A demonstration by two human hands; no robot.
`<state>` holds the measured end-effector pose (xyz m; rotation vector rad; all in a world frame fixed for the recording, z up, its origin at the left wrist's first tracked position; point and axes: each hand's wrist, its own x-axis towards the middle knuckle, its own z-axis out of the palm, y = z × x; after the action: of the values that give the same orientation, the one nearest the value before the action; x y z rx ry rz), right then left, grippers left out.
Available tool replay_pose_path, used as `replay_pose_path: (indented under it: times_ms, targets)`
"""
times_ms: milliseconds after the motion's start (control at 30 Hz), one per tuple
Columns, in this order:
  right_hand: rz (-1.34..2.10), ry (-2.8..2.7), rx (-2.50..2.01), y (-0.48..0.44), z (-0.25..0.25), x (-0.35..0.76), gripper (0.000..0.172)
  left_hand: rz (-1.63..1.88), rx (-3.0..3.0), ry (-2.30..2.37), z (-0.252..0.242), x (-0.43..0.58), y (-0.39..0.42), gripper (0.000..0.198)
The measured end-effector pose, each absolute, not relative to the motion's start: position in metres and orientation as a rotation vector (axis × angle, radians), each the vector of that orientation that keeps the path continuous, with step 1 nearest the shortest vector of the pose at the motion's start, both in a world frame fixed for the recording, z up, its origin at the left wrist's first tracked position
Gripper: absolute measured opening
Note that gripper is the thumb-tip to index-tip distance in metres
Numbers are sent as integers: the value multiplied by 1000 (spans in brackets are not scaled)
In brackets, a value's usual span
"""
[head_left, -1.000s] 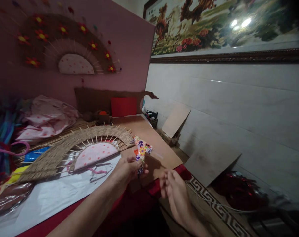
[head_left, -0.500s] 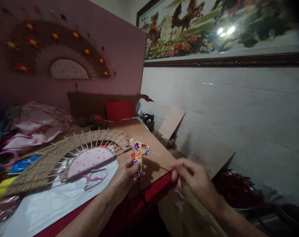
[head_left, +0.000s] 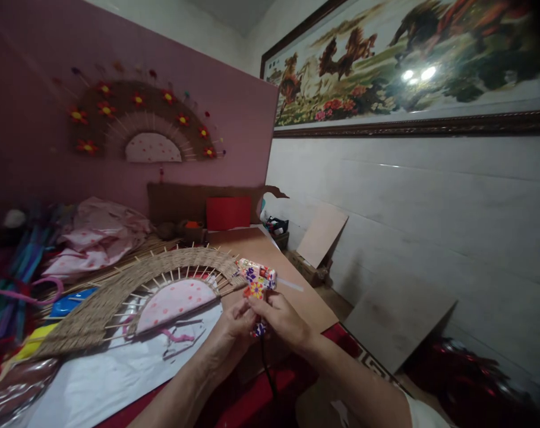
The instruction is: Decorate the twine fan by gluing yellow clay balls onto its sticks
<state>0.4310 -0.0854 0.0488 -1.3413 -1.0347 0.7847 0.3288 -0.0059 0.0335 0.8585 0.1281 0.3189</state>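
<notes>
Between the two hands, just above the brown board (head_left: 312, 315), a flower-patterned glue gun (head_left: 256, 289) is held with its handle downward. Both grip it: the left hand (head_left: 234, 324) has its fingers curled against the handle, and the right hand (head_left: 287, 320) folds in from the other side, its thumb laid across the gun. Neither is spread; whether a finger presses the trigger cannot be told. Below the hands hangs a dark cord (head_left: 266, 368). Ahead and to the left of them, the nozzle points towards the right end of a woven fan (head_left: 87, 309), though contact cannot be made out. That fan seems well along: its woven band fills the outer curve, and a dotted half-circle (head_left: 176, 304) sits inside, but the outer stick ends are bare and no flowers show on it. Beneath, left of the hands, lies a white sheet (head_left: 95, 377). Farther beyond the hands, a similar fan on the pink panel (head_left: 234, 107) bears red flowers (head_left: 138, 98) and coloured tips; by comparison, such decoration looks undone on the nearer one.
</notes>
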Motion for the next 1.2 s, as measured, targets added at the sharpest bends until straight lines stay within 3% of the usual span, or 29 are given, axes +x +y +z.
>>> replay_pose_path:
  times_ms: [200, 367, 633, 800, 967, 1033, 1200]
  targets:
    - [15, -1248, -1799, -87, 60, 436, 25, 466, 961, 481, 27, 328, 9, 35]
    - [-471, -1498, -2079, -85, 50, 435, 44, 688, 874, 504, 36, 319, 20, 34]
    - [-610, -1552, -2169, -79, 43, 433, 48, 765, 986, 496, 41, 317, 29, 27]
    - [-334, -1457, -1983, -76, 46, 434, 43, 747, 913, 471, 44, 315, 30, 30]
    - [725, -935, -1450, -71, 57, 440, 15, 845, 1022, 495, 46, 313, 29, 30]
    - [1095, -729, -1153, -70, 59, 444, 14, 888, 1145, 508, 46, 313, 26, 29]
    - [1349, -564, -816, -72, 57, 447, 15, 917, 1371, 510, 47, 312, 16, 23]
